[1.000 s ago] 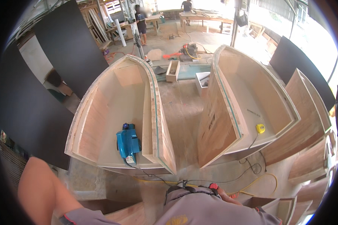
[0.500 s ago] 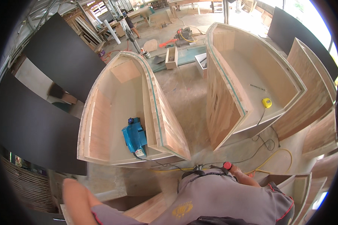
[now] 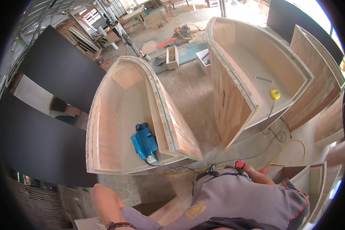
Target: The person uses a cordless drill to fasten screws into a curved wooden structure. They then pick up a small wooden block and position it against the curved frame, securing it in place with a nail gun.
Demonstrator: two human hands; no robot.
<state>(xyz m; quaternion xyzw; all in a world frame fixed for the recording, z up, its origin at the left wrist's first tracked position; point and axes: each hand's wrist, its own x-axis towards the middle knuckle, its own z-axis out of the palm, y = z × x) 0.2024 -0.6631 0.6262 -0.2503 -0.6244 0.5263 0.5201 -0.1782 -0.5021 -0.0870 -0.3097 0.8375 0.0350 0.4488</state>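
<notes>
My right hand is low at the front of my body, its fingers closed on a red round-ended object; most of that object is hidden, so I cannot tell its kind. My left arm is bent with the elbow out, and a beaded bracelet circles the wrist; the left hand itself lies past the lower edge. Ahead, a blue power planer with a cord rests inside the left curved plywood cabinet. A yellow tape measure and a pen-like item lie inside the right curved cabinet.
Black cords and a yellow hose run across the floor near my body. Dark panels lean at the left. Further cabinet parts stand at the right. A small wooden box and a red-and-black power tool lie beyond.
My left forearm has folded back, bringing the braceleted wrist into view at the lower edge. The view has shifted slightly; my right hand keeps its place by the red object.
</notes>
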